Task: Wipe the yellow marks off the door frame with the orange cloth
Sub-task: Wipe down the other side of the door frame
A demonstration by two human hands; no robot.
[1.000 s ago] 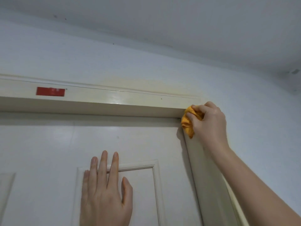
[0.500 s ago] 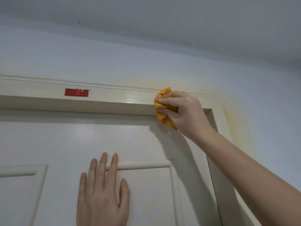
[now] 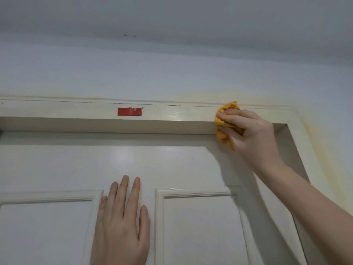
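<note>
Head camera looks up at the top of a cream-white panelled wooden door (image 3: pixel 57 165) set in a glossy cream door frame (image 3: pixel 76 109). A pale bluish-white painted wall (image 3: pixel 133 73) rises above it, with a grey-white ceiling (image 3: pixel 172 16) over that. A few small dark specks dot the ceiling and the top of the wall. A rectangular strip of red tape (image 3: pixel 129 111) is stuck flat on the face of the frame's top rail, left of centre. Faint yellow marks (image 3: pixel 315 142) stain the wall just beside the frame's right upright. A paler yellow tinge spreads on the wall just above the right end of the top rail.

The crumpled orange cloth (image 3: pixel 222 137) is bunched into a wad, bright orange-yellow with deep folds. It is pressed against the front face and lower edge of the top rail, near its right end. The right hand (image 3: pixel 252 134) grips it with fingers curled round the wad, and cloth pokes out above and below them. The left hand (image 3: pixel 120 226) lies flat on the door with fingers straight and the thumb set apart. It holds nothing and rests on the strip between the two raised panels.
</note>
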